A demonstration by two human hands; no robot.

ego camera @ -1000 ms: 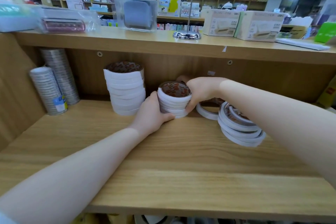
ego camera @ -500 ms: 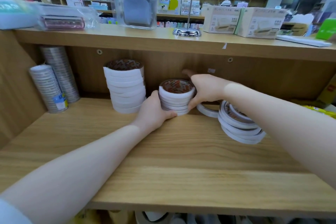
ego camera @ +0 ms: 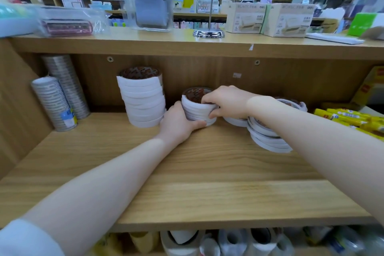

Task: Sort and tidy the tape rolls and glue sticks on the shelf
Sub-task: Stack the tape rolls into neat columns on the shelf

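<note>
A short stack of white tape rolls stands at the back middle of the wooden shelf. My left hand presses against its left side and lower front. My right hand grips its top roll from the right, fingers curled over the rim. To the left stands a taller stack of white tape rolls. A slumped pile of white tape rolls lies to the right, partly hidden by my right forearm.
Two tall sleeves of grey tape rolls lean in the left corner. Yellow packets lie at the far right. The upper shelf carries boxes and plastic cases. More rolls sit on the shelf below.
My right hand has moved from the far right side of the short stack up onto its top rim. The left hand stays against the stack. The view has shifted slightly.
</note>
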